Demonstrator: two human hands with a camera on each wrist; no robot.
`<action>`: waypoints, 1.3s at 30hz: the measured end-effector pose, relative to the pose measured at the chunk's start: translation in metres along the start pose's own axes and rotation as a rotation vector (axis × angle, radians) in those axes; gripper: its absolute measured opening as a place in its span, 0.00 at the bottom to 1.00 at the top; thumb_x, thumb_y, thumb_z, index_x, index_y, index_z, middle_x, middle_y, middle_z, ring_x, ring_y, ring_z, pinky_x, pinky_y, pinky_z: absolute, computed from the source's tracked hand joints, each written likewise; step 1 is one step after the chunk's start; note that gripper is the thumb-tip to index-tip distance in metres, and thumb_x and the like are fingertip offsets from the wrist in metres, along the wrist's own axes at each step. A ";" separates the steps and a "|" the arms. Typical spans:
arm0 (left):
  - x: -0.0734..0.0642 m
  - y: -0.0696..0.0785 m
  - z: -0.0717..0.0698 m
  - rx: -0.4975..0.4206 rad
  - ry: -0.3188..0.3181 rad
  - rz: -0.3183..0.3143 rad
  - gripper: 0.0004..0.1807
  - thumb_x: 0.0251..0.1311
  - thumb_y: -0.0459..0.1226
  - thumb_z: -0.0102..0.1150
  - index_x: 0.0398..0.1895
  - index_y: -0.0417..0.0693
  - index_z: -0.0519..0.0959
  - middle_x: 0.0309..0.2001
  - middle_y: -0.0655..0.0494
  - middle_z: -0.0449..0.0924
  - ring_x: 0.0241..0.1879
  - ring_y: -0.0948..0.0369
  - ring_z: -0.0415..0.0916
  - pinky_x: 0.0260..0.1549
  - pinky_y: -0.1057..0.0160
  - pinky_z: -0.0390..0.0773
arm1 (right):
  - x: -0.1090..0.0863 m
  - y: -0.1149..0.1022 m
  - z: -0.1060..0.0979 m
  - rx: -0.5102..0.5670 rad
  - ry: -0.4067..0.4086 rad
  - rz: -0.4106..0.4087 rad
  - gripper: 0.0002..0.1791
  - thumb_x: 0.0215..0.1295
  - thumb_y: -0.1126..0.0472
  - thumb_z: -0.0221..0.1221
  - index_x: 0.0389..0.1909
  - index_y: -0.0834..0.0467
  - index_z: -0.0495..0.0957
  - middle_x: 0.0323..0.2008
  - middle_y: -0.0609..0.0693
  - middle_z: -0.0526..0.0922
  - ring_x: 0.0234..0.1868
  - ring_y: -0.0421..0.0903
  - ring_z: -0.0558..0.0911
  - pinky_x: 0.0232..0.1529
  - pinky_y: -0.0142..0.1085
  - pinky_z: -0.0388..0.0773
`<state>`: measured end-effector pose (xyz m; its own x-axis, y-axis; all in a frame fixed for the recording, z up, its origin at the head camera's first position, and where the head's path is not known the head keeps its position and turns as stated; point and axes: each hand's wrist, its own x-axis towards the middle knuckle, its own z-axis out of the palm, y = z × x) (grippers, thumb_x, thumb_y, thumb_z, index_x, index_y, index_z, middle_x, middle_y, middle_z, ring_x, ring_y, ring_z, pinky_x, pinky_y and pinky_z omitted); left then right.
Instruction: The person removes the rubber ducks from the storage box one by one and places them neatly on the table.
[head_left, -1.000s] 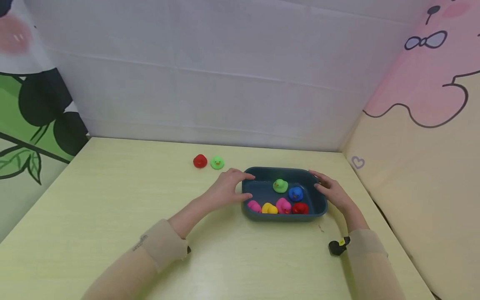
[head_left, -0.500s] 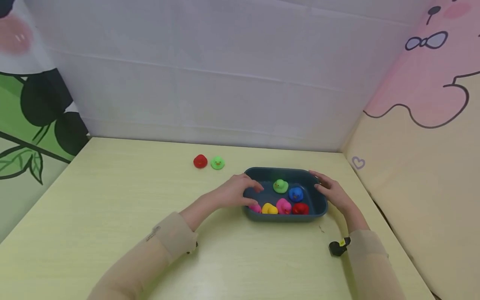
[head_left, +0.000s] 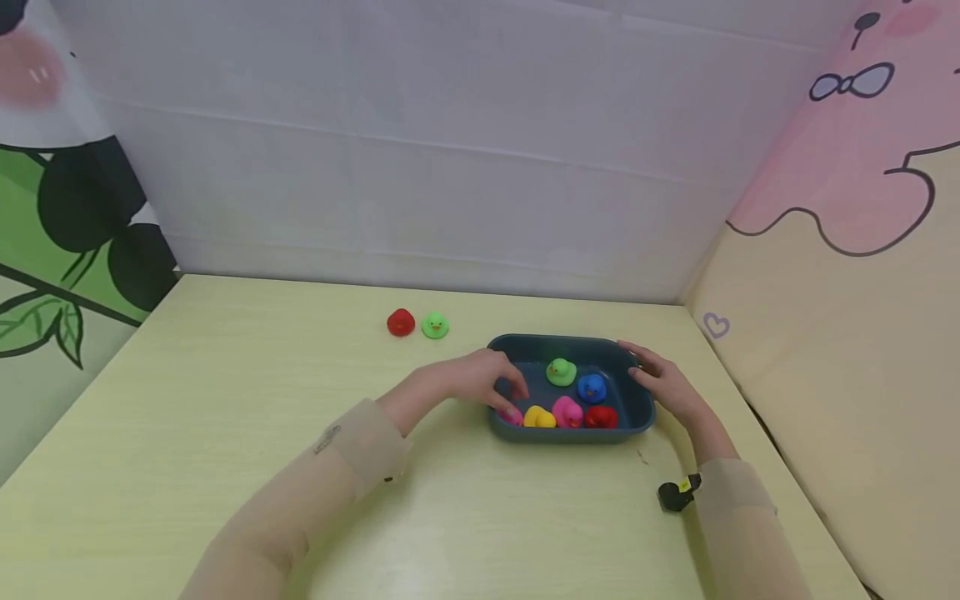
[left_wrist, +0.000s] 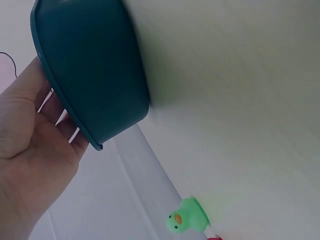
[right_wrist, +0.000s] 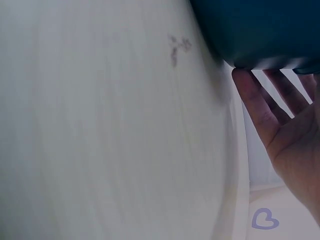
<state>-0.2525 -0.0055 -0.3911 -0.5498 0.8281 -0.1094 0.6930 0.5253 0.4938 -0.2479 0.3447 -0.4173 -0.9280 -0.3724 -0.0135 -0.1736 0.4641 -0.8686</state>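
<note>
A dark teal tray (head_left: 570, 435) sits on the table with several rubber ducks inside. My left hand (head_left: 480, 377) reaches over its left end, thumb and fingers bent down beside a pink rubber duck (head_left: 512, 418); whether they touch it is unclear. In the left wrist view the tray wall hides the fingertips. At the tray's right end my right hand (head_left: 670, 388) holds the rim, and its fingertips meet the wall in the right wrist view. Also in the tray are a yellow duck (head_left: 539, 417), another pink duck (head_left: 567, 412), a red duck (head_left: 601, 417), a blue duck (head_left: 592, 388) and a green duck (head_left: 561, 372).
Outside the tray, another red duck (head_left: 401, 322) and a light green duck (head_left: 435, 325) stand toward the table's back edge. A white cloth wall (head_left: 420, 192) rises behind the table (head_left: 225, 400), with a printed panel (head_left: 847, 350) along the right.
My left hand has moved right from the tray's left rim into the tray, and its fingers have bent down toward the pink duck. The right hand and tray have stayed in place.
</note>
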 end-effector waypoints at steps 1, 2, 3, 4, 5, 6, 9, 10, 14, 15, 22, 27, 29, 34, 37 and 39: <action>0.001 0.000 -0.001 -0.009 -0.014 -0.001 0.20 0.52 0.46 0.68 0.48 0.50 0.82 0.40 0.64 0.82 0.44 0.64 0.76 0.48 0.67 0.74 | 0.000 0.000 0.000 0.000 0.000 0.001 0.27 0.72 0.64 0.47 0.71 0.59 0.56 0.71 0.65 0.52 0.70 0.68 0.51 0.59 0.64 0.58; 0.002 0.000 -0.001 -0.015 -0.028 -0.006 0.19 0.52 0.45 0.68 0.47 0.50 0.82 0.39 0.65 0.82 0.43 0.65 0.76 0.47 0.68 0.74 | -0.001 -0.001 0.000 -0.001 0.000 0.002 0.27 0.72 0.64 0.46 0.71 0.59 0.56 0.71 0.65 0.52 0.70 0.68 0.51 0.58 0.64 0.59; 0.003 -0.001 -0.002 -0.016 -0.042 -0.009 0.18 0.52 0.45 0.68 0.46 0.51 0.82 0.38 0.66 0.81 0.42 0.66 0.76 0.46 0.69 0.74 | -0.001 -0.002 0.000 -0.001 0.000 0.003 0.27 0.72 0.64 0.46 0.71 0.59 0.56 0.71 0.65 0.52 0.70 0.68 0.52 0.58 0.64 0.59; 0.004 -0.001 -0.002 -0.014 -0.055 -0.014 0.17 0.52 0.45 0.68 0.45 0.52 0.83 0.37 0.68 0.81 0.41 0.67 0.76 0.45 0.70 0.74 | -0.001 -0.002 0.000 -0.004 -0.001 0.003 0.27 0.72 0.64 0.46 0.71 0.59 0.56 0.71 0.66 0.52 0.70 0.68 0.52 0.58 0.64 0.59; 0.005 -0.001 -0.002 -0.015 -0.066 -0.018 0.16 0.52 0.45 0.68 0.44 0.53 0.83 0.36 0.69 0.80 0.41 0.69 0.75 0.44 0.71 0.74 | -0.001 -0.002 0.000 -0.006 -0.003 0.001 0.27 0.72 0.64 0.46 0.71 0.59 0.56 0.71 0.66 0.52 0.70 0.69 0.52 0.58 0.64 0.59; 0.006 -0.001 -0.003 -0.015 -0.077 -0.020 0.15 0.52 0.45 0.68 0.43 0.54 0.83 0.36 0.70 0.80 0.40 0.70 0.75 0.44 0.72 0.74 | 0.000 0.000 0.000 -0.007 -0.003 0.000 0.27 0.72 0.64 0.46 0.71 0.59 0.56 0.71 0.66 0.52 0.70 0.69 0.52 0.58 0.64 0.59; 0.009 0.000 -0.004 -0.011 -0.105 -0.027 0.13 0.51 0.45 0.68 0.40 0.56 0.84 0.35 0.71 0.80 0.39 0.69 0.74 0.43 0.72 0.74 | 0.004 0.013 -0.002 -0.015 0.002 -0.004 0.27 0.73 0.62 0.47 0.71 0.56 0.56 0.71 0.65 0.52 0.70 0.68 0.52 0.58 0.65 0.59; 0.009 0.000 -0.004 -0.008 -0.112 -0.031 0.12 0.51 0.45 0.68 0.39 0.56 0.84 0.34 0.71 0.80 0.39 0.69 0.74 0.42 0.72 0.74 | 0.005 0.018 -0.002 -0.017 0.004 -0.005 0.27 0.73 0.61 0.47 0.71 0.55 0.56 0.71 0.64 0.52 0.70 0.68 0.52 0.58 0.65 0.59; 0.011 0.003 -0.005 -0.005 -0.127 -0.048 0.10 0.51 0.46 0.68 0.37 0.58 0.84 0.33 0.70 0.79 0.38 0.69 0.74 0.41 0.72 0.74 | 0.008 0.028 -0.003 -0.030 0.014 -0.009 0.27 0.73 0.58 0.47 0.71 0.51 0.57 0.72 0.62 0.53 0.70 0.67 0.54 0.57 0.64 0.60; 0.011 0.003 -0.005 -0.006 -0.129 -0.051 0.09 0.51 0.46 0.68 0.36 0.59 0.84 0.33 0.70 0.79 0.38 0.69 0.74 0.40 0.72 0.74 | 0.008 0.029 -0.003 -0.030 0.015 -0.010 0.27 0.73 0.58 0.47 0.71 0.51 0.57 0.72 0.62 0.53 0.70 0.67 0.54 0.57 0.64 0.60; 0.012 0.004 -0.005 -0.027 -0.130 -0.053 0.07 0.51 0.44 0.69 0.34 0.57 0.84 0.30 0.69 0.80 0.33 0.68 0.75 0.37 0.73 0.75 | 0.007 0.025 -0.003 -0.030 0.006 -0.021 0.28 0.73 0.59 0.47 0.71 0.53 0.56 0.71 0.63 0.53 0.69 0.68 0.54 0.57 0.64 0.61; 0.012 0.002 -0.003 -0.035 -0.129 -0.036 0.06 0.51 0.43 0.69 0.33 0.58 0.84 0.30 0.69 0.80 0.33 0.69 0.75 0.36 0.73 0.76 | 0.007 0.024 -0.002 -0.030 0.008 -0.013 0.27 0.73 0.59 0.47 0.71 0.51 0.57 0.72 0.62 0.53 0.69 0.68 0.54 0.58 0.63 0.60; 0.012 0.002 -0.003 -0.037 -0.126 -0.032 0.06 0.51 0.43 0.69 0.34 0.57 0.84 0.30 0.69 0.80 0.33 0.69 0.75 0.36 0.73 0.76 | 0.007 0.024 -0.002 -0.039 0.009 -0.010 0.27 0.73 0.59 0.47 0.71 0.51 0.57 0.72 0.62 0.53 0.69 0.68 0.54 0.57 0.64 0.61; 0.011 0.001 -0.003 -0.050 -0.120 -0.036 0.06 0.53 0.42 0.68 0.35 0.57 0.84 0.31 0.69 0.80 0.33 0.69 0.76 0.36 0.73 0.76 | 0.007 0.026 -0.003 -0.044 0.007 -0.014 0.27 0.73 0.59 0.47 0.71 0.52 0.56 0.71 0.63 0.53 0.69 0.68 0.54 0.57 0.63 0.61; 0.011 0.002 -0.003 -0.059 -0.113 -0.038 0.06 0.53 0.42 0.68 0.35 0.56 0.84 0.31 0.69 0.80 0.33 0.68 0.76 0.36 0.73 0.76 | 0.008 0.027 -0.003 -0.042 0.005 -0.017 0.27 0.73 0.60 0.47 0.71 0.52 0.56 0.72 0.63 0.53 0.70 0.68 0.53 0.57 0.63 0.61; 0.010 0.002 -0.004 -0.062 -0.104 -0.036 0.06 0.54 0.41 0.67 0.35 0.56 0.84 0.31 0.68 0.80 0.33 0.68 0.75 0.36 0.73 0.76 | 0.008 0.027 -0.003 -0.044 0.005 -0.021 0.27 0.73 0.60 0.47 0.71 0.52 0.56 0.72 0.63 0.53 0.70 0.68 0.53 0.56 0.63 0.62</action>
<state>-0.2584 0.0028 -0.3883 -0.5200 0.8266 -0.2155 0.6419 0.5446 0.5399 -0.2609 0.3571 -0.4396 -0.9256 -0.3783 0.0072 -0.2074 0.4913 -0.8460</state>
